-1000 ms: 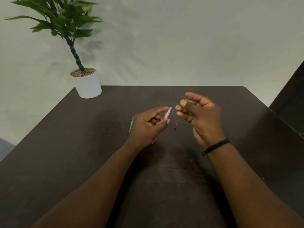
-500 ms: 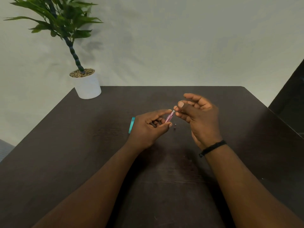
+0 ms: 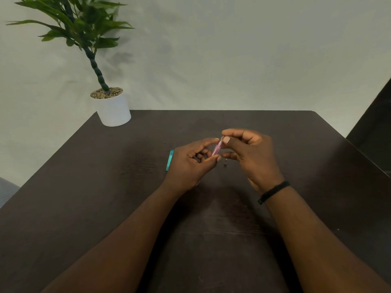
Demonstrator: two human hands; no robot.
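Over the dark table (image 3: 105,208), left hand (image 3: 188,166) pinches a slim pink tube (image 3: 216,149) — right hand (image 3: 254,159), three o'clock, newly pinching its tip.

At your eleven o'clock, on the far corner of the dark tabletop (image 3: 84,197), a white pot (image 3: 114,111) topped with pebbles (image 3: 106,93) stands upright. Its leafy green plant (image 3: 84,28) leans toward eleven against the pale wall (image 3: 232,49). Near the tabletop's middle you have a teal stick (image 3: 170,160) lying flat, running roughly twelve to six, with a small dark piece (image 3: 226,162) apart from it at its three o'clock.
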